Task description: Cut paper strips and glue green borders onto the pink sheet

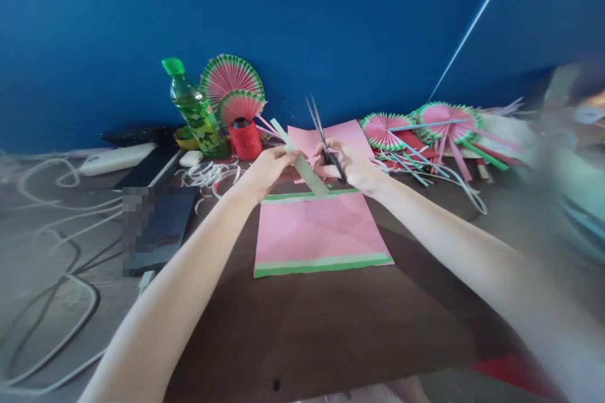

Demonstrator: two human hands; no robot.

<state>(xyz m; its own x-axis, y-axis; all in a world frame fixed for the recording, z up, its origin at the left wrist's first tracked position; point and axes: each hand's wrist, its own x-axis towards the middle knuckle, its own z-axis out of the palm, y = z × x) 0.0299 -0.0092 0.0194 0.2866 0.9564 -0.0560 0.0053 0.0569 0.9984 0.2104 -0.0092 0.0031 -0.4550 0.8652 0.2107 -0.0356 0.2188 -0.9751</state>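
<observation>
My left hand (271, 170) pinches a pale green paper strip (309, 175), which slants down to the right. In my right hand (352, 164) is a pair of scissors (317, 119) with dark handles, blades pointing up and away, slightly parted. The blades stand apart from the strip's lower end. Beneath both hands lies a pink paper sheet (316, 227) with green and pale green bands along its near and far edges. Another pink sheet (347, 135) is behind my right hand, partly covered by it.
At the back left stand a green-capped bottle (196, 110), a red thread spool (246, 140) and pleated pink-and-green paper fans (232, 80). More paper fans (444, 123) and strips lie at the right. White cables (89, 289) and a dark phone-like device (165, 227) occupy the left.
</observation>
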